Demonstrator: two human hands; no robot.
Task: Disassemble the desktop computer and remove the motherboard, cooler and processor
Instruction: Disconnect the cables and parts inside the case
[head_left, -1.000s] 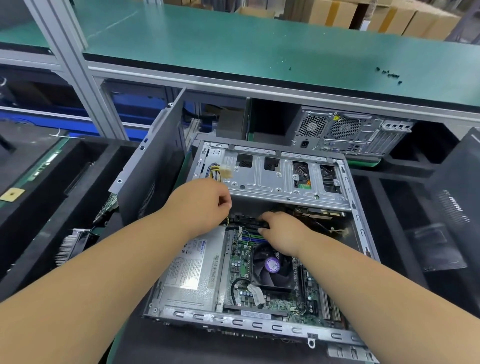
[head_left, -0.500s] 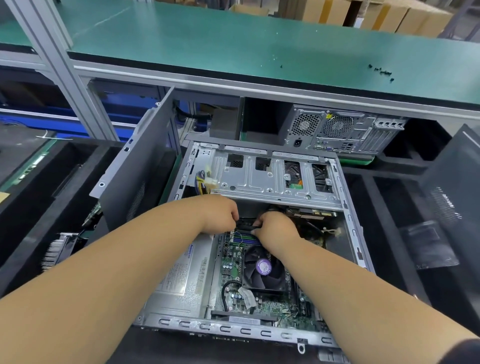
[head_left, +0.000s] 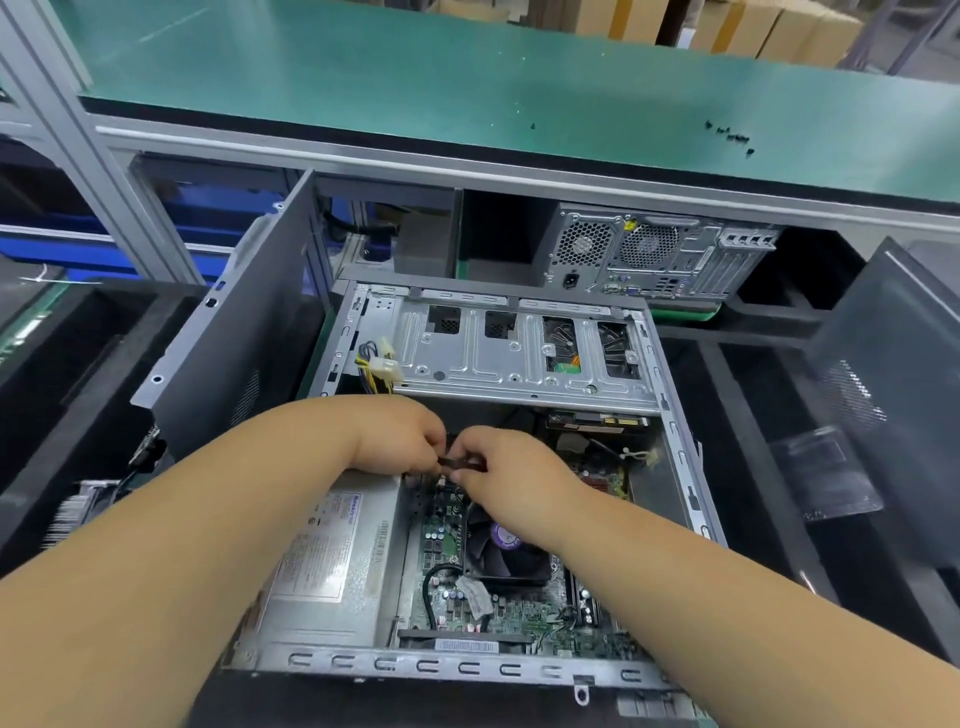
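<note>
An open desktop case (head_left: 457, 667) lies flat in front of me with its green motherboard (head_left: 514, 616) exposed. A black cooler fan (head_left: 501, 556) with a purple centre sticker sits on the board. My left hand (head_left: 397, 436) and my right hand (head_left: 511, 467) meet just above the fan, under the drive cage (head_left: 498, 358). Both pinch a small black connector or cable (head_left: 457, 461) between their fingertips. The processor is hidden under the cooler.
A silver power supply (head_left: 327, 566) fills the case's left side. A grey side panel (head_left: 244, 332) leans at the left, another dark panel (head_left: 888, 353) at the right. A second computer (head_left: 660, 252) stands under the green bench (head_left: 467, 67). Black foam trays flank the case.
My left hand came down from the yellow-wired plug near the cage to meet my right hand. Both hands now pinch the same black part. The camera moved closer.
</note>
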